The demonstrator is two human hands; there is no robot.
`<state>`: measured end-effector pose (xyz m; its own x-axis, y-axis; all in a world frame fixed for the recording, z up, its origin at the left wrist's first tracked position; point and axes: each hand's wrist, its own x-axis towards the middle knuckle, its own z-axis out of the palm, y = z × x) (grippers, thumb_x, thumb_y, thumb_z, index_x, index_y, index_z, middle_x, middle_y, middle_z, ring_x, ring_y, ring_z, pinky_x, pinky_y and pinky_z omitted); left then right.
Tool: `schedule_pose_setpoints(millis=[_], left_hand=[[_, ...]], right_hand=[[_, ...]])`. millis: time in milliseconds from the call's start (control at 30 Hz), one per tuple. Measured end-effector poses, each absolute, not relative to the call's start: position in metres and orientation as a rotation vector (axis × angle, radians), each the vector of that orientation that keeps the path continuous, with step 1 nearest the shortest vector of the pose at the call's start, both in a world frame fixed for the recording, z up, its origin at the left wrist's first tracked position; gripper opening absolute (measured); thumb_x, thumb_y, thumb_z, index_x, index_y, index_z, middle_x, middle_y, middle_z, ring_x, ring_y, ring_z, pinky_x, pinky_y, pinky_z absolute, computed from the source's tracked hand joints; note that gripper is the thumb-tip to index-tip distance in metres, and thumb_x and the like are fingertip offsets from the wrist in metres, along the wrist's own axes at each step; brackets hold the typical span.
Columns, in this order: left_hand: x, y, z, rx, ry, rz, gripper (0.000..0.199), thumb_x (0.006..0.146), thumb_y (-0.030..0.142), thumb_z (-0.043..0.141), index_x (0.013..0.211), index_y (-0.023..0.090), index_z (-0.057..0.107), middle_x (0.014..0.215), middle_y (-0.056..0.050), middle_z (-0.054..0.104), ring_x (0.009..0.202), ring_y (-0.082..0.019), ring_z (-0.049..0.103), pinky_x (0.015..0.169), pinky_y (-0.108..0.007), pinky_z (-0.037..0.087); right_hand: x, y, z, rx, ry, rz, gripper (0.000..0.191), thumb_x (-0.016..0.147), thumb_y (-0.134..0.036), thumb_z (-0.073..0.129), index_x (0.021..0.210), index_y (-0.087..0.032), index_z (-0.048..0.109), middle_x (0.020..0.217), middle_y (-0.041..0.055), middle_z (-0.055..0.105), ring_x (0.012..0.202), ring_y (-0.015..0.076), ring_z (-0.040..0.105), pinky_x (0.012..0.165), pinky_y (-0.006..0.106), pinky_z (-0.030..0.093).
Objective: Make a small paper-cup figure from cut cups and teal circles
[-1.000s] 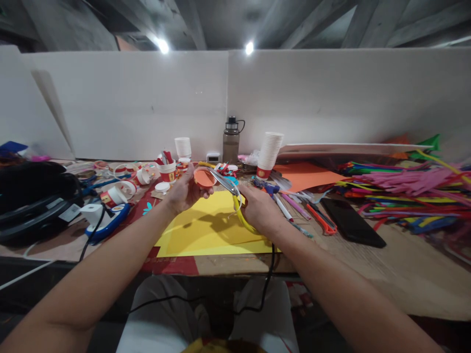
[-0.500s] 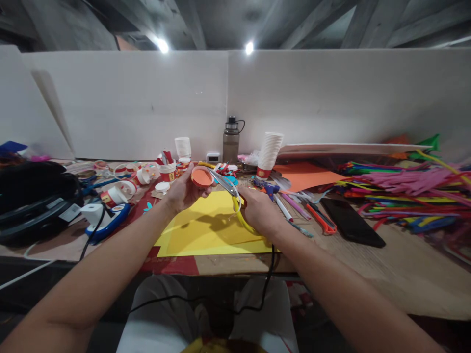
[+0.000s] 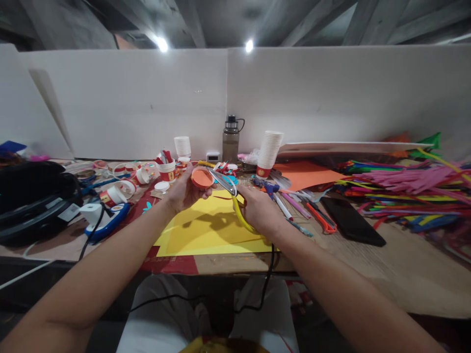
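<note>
My left hand (image 3: 183, 192) grips a short, round paper cup piece (image 3: 202, 177) with an orange disc facing me. My right hand (image 3: 257, 208) is closed around yellow-handled scissors (image 3: 225, 183). The silver blades point left, and their tips meet the right side of the cup piece's rim. A thin pale strip curls beside the scissors' pivot, and a narrow red strip shows just under the blades. Below both hands lies a sheet of yellow paper (image 3: 206, 233), with their shadows on it.
Stacked paper cups (image 3: 270, 154) and a water bottle (image 3: 230, 142) stand at the back. A glue gun (image 3: 267, 186), pens, an orange cutter (image 3: 322, 219) and a phone (image 3: 353, 221) lie rightward, before piled pipe cleaners (image 3: 412, 181). Leftward are a blue-white power strip (image 3: 108, 223) and cut cups.
The thin strip hanging at the scissors has shifted; its end now lies further left, under the blades. Both hands stay in nearly the same place, holding the same things.
</note>
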<state>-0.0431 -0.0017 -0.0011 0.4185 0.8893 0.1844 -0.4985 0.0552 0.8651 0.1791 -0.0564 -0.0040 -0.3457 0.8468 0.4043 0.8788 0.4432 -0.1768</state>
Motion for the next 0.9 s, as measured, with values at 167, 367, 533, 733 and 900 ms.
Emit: schedule_pose_setpoints(millis=[167, 367, 533, 733, 900], left_hand=[[-0.0391, -0.0049, 0.0011, 1.006, 0.467, 1.208, 0.047, 0.096, 0.051, 0.037, 0.101, 0.012, 0.063, 0.084, -0.010, 0.071, 0.068, -0.018, 0.070, 0.053, -0.023, 0.052], [-0.0399, -0.0051, 0.0000, 1.005, 0.427, 1.212, 0.048, 0.094, 0.053, 0.042, 0.108, 0.012, 0.063, 0.084, -0.011, 0.071, 0.068, -0.018, 0.069, 0.052, -0.023, 0.052], [-0.0417, -0.0029, -0.0012, 0.989, 0.421, 1.217, 0.051, 0.093, 0.055, 0.043, 0.108, 0.011, 0.063, 0.086, -0.011, 0.071, 0.068, -0.017, 0.069, 0.053, -0.023, 0.052], [-0.0409, -0.0032, 0.0010, 1.003, 0.445, 1.257, 0.050, 0.090, 0.058, 0.048, 0.098, 0.011, 0.063, 0.079, -0.008, 0.070, 0.062, -0.014, 0.066, 0.052, -0.022, 0.051], [-0.0383, -0.0053, 0.0019, 1.004, 0.485, 1.241, 0.050, 0.089, 0.059, 0.048, 0.094, 0.011, 0.062, 0.074, -0.008, 0.068, 0.055, -0.014, 0.064, 0.046, -0.021, 0.047]], right_hand=[[0.1793, -0.0559, -0.0041, -1.429, -2.246, -0.097, 0.037, 0.085, -0.022, 0.052, 0.121, -0.017, 0.060, 0.107, 0.0116, 0.070, 0.093, 0.0238, 0.063, 0.075, 0.029, 0.043], [0.1802, -0.0565, -0.0033, -1.440, -2.248, -0.109, 0.041, 0.084, -0.018, 0.051, 0.125, -0.017, 0.059, 0.108, 0.0120, 0.070, 0.094, 0.0243, 0.063, 0.076, 0.029, 0.043], [0.1792, -0.0580, -0.0017, -1.477, -2.255, -0.131, 0.040, 0.085, -0.021, 0.051, 0.124, -0.017, 0.059, 0.106, 0.0121, 0.071, 0.090, 0.0249, 0.064, 0.072, 0.029, 0.042], [0.1785, -0.0581, -0.0017, -1.494, -2.255, -0.114, 0.037, 0.084, -0.020, 0.052, 0.120, -0.017, 0.061, 0.107, 0.0127, 0.070, 0.094, 0.0246, 0.064, 0.075, 0.029, 0.043], [0.1791, -0.0590, -0.0012, -1.502, -2.243, -0.097, 0.042, 0.082, -0.019, 0.053, 0.124, -0.019, 0.060, 0.110, 0.0119, 0.068, 0.095, 0.0244, 0.063, 0.076, 0.029, 0.043]])
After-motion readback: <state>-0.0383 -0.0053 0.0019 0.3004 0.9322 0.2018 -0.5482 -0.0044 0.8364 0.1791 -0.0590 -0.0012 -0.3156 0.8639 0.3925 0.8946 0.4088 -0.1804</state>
